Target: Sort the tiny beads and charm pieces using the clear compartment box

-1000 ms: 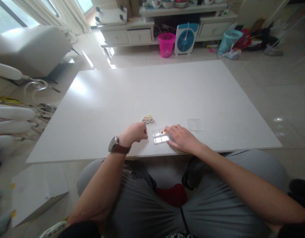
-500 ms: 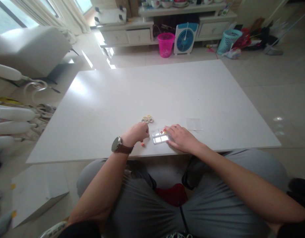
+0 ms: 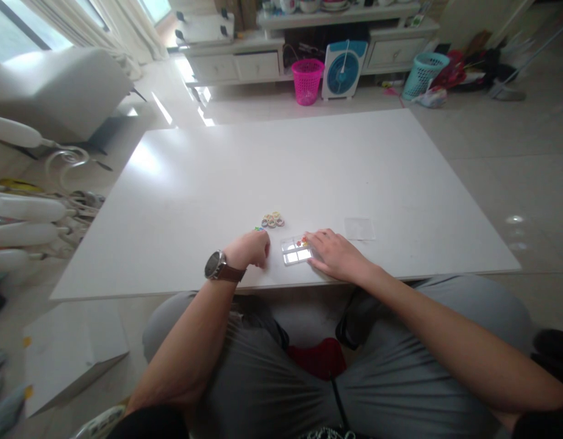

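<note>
A small clear compartment box (image 3: 296,251) lies near the front edge of the white table (image 3: 281,177), with a few red and orange bits in its far right cell. My right hand (image 3: 336,255) rests flat beside it, fingers spread and touching its right side. My left hand (image 3: 251,249), with a brown-strapped watch on the wrist, is curled with fingertips down on the table left of the box; what it pinches is hidden. A little pile of small coloured rings (image 3: 272,220) sits just beyond it. A tiny blue-green bit (image 3: 258,229) lies by my left knuckles.
A clear flat lid (image 3: 359,228) lies right of my right hand. Beyond the table stand a pink basket (image 3: 307,81), a blue fan (image 3: 340,71) and a teal basket (image 3: 423,74). A white armchair (image 3: 57,91) is at the far left, and a white box (image 3: 71,350) is on the floor.
My left hand drew back from the rings toward the table's front edge; a small orange piece seen by it half a second ago is no longer visible. The right hand stayed put.
</note>
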The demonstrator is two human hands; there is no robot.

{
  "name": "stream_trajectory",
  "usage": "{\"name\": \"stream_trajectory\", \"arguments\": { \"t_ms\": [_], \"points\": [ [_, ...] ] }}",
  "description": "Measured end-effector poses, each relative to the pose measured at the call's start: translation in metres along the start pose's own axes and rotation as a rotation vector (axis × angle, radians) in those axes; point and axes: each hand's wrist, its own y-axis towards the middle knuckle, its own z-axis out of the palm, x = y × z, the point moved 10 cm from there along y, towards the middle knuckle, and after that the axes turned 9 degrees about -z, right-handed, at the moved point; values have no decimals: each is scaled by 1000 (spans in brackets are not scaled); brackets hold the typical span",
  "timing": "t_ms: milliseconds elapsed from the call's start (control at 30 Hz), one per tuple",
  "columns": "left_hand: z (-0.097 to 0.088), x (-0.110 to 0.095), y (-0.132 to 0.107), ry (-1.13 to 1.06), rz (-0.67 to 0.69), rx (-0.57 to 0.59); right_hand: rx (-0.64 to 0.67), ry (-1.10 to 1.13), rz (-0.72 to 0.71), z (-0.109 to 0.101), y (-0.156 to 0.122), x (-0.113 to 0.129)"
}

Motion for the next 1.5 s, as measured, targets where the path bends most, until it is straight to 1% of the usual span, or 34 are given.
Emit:
{"name": "stream_trajectory", "arguments": {
  "t_ms": [67,100,200,233,300,400,567,667,800,867,933,1033,1133,1233,1367,1500],
  "points": [
    [0,11,-1,-113,-5,66,1,2,0,0,0,0],
    [-4,19,-2,-166,-23,73,1,2,0,0,0,0],
    [-21,51,-5,-252,-114,24,-2,3,3,-1,0,0],
    [-24,60,-6,-257,-143,23,-1,2,2,-1,0,0],
    [-29,70,-7,-266,-165,9,1,-2,0,0,0,1],
    [-30,70,-4,-271,-159,-1,2,-10,0,1,-1,0],
    [-21,62,5,-234,-181,12,-3,-8,1,0,-2,0],
    [-21,61,8,-207,-179,-11,-5,-2,0,0,-1,0],
    [-30,69,9,-146,-223,-90,1,5,1,1,0,0],
    [-33,75,8,-133,-253,-109,1,2,1,1,0,0],
    [-34,81,6,-151,-279,-105,0,-3,0,0,0,1],
    [-31,84,2,-201,-291,-58,-1,-5,-2,0,-1,1],
    [-26,82,0,-253,-299,-18,-2,1,-3,0,0,1],
    [-25,78,0,-257,-329,-20,-3,6,-4,0,0,1],
    [-28,72,2,-195,-341,-46,-9,4,-1,1,0,0],
    [-34,70,2,-148,-316,-94,-14,-2,-3,1,0,0]
  ]
}}
